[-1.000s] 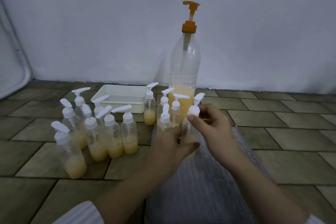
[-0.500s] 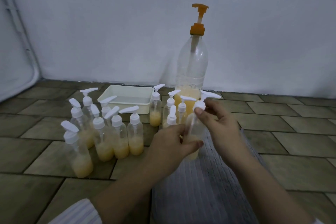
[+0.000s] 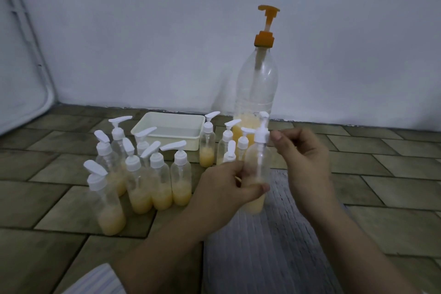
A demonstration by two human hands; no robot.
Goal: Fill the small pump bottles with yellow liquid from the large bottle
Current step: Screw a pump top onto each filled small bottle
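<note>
The left hand [image 3: 224, 188] holds one small pump bottle [image 3: 256, 174] around its lower body, fingers and thumb curled on it. This bottle is clear plastic with a white pump head [image 3: 262, 130] on top and a thin tube inside; yellow liquid fills only its bottom part. It is upright, lifted above a grey striped cloth [image 3: 267, 246] that lies on the tiled floor [image 3: 393, 174].

The right hand [image 3: 306, 153] is just beside the pump head, its fingers loosely curled; its grip is narrow and I cannot tell if the fingertips touch the white collar.

Behind the held bottle stands the large bottle [image 3: 256, 93], clear, with an orange pump [image 3: 266, 26], yellow liquid low inside. A group of filled small bottles [image 3: 148, 174] stands to the left on the floor, and four more [image 3: 222, 143] near the large bottle. A white tray [image 3: 167, 130] sits close to the wall.
</note>
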